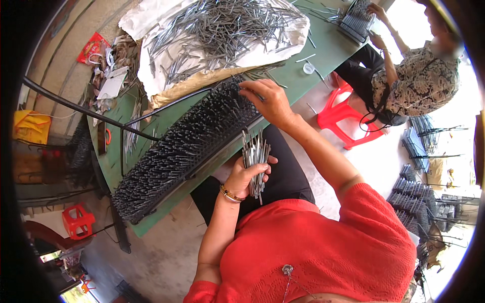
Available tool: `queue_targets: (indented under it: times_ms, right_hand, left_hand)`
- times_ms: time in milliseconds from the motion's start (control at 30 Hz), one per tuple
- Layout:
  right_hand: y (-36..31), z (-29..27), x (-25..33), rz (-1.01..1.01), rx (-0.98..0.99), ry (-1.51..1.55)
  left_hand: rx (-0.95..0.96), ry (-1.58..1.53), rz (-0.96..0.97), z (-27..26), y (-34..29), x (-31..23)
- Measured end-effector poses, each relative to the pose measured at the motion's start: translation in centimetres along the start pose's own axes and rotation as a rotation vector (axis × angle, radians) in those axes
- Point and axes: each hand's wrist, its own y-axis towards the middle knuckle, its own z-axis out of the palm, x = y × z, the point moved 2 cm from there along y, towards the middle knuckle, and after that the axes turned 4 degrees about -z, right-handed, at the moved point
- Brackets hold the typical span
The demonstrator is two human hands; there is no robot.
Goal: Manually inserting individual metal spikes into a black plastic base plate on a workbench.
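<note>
My left hand [240,178] is closed round a bundle of thin grey metal rods [256,151], held upright in front of my lap. Beside it, a long black rack [172,151] packed with upright rods runs along the table's near edge. At the rack's far right end my right hand [272,103] reaches over the rod tips, thumb and fingertips pinched together. Whatever is between those fingertips is too small to make out. Behind the rack, a big heap of loose rods [227,30] lies on crumpled white paper [156,81].
The green table [295,96] carries a small clear cup [308,68], stray rods and orange-handled scissors [107,136]. Across it another person [414,86] handles a smaller rack [356,22] by a red stool [338,116]. A black bar [76,106] crosses at left; stacked racks [414,202] stand right.
</note>
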Motion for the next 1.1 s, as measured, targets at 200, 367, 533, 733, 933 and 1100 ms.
queue_targets:
  times_ms: [200, 367, 533, 733, 933, 1100]
  right_hand:
    - [1.0, -0.2, 1.0, -0.153, 0.068, -0.092]
    - [0.7, 0.4, 0.3, -0.223, 0.079, -0.077]
    - [0.9, 0.7, 0.2, -0.262, 0.113, -0.115]
    - [-0.2, 1.5, -0.2, -0.364, 0.248, -0.191]
    - [-0.6, 0.1, 0.6, -0.184, 0.137, -0.075]
    - [-2.2, -1.0, 2.2, 0.226, 0.438, 0.331]
  left_hand:
    - [-0.014, -0.063, -0.022, -0.5, -0.3, 0.2]
    - [-0.015, -0.062, -0.026, 0.0, -0.2, 0.1]
    - [-0.043, -0.053, -0.020, -0.1, -0.4, 0.0]
    - [-0.043, -0.063, 0.001, -0.3, -0.6, -0.1]
    - [-0.066, -0.100, 0.027, -0.3, -0.8, -0.7]
    - [-0.064, -0.137, 0.029, -0.5, -0.8, -1.0]
